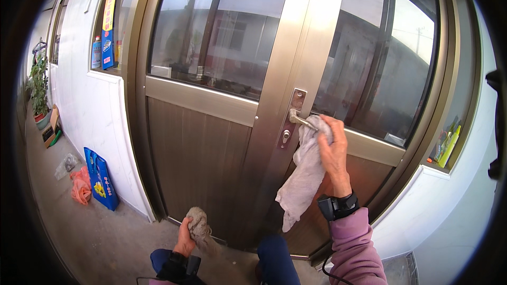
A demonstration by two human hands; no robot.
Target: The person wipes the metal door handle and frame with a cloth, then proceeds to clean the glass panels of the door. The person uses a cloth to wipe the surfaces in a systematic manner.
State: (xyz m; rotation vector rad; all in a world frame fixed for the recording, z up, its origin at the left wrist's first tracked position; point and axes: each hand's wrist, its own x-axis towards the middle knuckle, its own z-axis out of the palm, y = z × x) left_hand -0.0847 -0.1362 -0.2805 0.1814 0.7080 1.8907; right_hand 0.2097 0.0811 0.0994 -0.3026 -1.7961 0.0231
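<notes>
My right hand (334, 150) grips a pale grey cloth (303, 182) around the free end of a metal lever handle (295, 116). The cloth hangs down below the fingers in front of the door. Above and below the lever, the lock plate (299, 97) shows a keyhole and a small thumb-turn (285, 136). Low on the left, my left hand (184, 237) holds a bunched, beige-grey cloth (199, 223) whose lower end hangs loose. Both hands are in front of a bronze-coloured metal double door (198, 158) with glass upper panes (222, 27).
A blue bag (100, 180) leans against the white wall (99, 114), with an orange plastic bag (81, 186) beside it. Further back stands a potted plant (39, 87). Spray cans (96, 52) sit on the left window ledge; a yellow-green item (449, 148) is in the right one.
</notes>
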